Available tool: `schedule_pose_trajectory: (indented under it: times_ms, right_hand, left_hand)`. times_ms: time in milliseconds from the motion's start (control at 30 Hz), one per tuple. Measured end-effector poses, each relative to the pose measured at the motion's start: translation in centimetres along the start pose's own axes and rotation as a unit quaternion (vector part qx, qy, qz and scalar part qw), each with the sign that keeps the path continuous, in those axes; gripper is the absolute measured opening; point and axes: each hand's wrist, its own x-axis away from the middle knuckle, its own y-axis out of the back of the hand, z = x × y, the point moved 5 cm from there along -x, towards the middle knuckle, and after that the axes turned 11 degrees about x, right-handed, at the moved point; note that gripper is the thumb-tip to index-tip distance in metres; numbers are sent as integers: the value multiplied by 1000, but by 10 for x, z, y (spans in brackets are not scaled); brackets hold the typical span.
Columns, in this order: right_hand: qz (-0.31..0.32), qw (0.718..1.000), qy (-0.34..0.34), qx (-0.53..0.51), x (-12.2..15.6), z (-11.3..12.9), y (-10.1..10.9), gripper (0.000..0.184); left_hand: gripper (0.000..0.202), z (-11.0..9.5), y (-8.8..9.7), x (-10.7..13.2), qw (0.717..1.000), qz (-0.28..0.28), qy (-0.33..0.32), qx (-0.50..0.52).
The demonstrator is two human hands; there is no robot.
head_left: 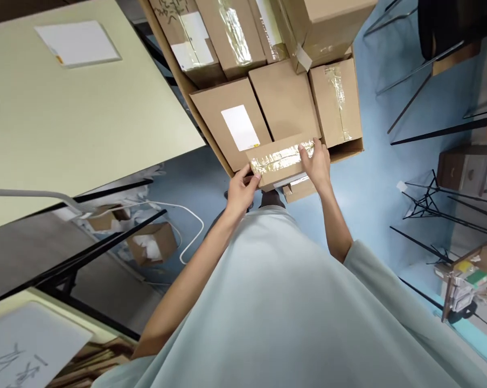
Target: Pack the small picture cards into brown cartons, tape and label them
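Observation:
A taped cardboard box (273,148) is held between my two hands, close in front of my body. My left hand (243,188) grips its left end, thumb on the near side. On the right end, my right hand (317,164) has its thumb on the shiny tape and its fingers over the far edge. Just beyond it stand more cardboard boxes in a large open carton (223,170): one with a white label (240,127), a plain one (284,99) and a taped one (337,102). Below the held box, part of another box (300,189) shows near the floor.
A pale yellow table (106,118) with a white sheet (77,43) is on the left. A white cable (187,213) loops over the blue floor (373,188). A black chair (441,32) stands at upper right. A larger box (336,32) sits atop the others.

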Motion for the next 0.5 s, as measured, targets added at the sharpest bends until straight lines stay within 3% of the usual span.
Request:
schedule_pose_trajectory:
  times_ms: [133, 300, 400, 500]
  right_hand:
    - [-1, 1000, 15, -1, 0, 3, -7, 87]
    - [1, 999, 47, -15, 19, -4, 5, 84]
    - [47, 992, 111, 22, 18, 5, 18, 97]
    - [109, 966, 223, 73, 10, 25, 26, 113]
  left_hand:
    - [71, -3, 2, -1, 1000, -19, 1, 0]
    - [70, -7, 5, 5, 998, -30, -34, -35]
    - [71, -9, 6, 3, 998, -20, -35, -45]
    - [71, -12, 3, 4, 998, -4, -35, -57]
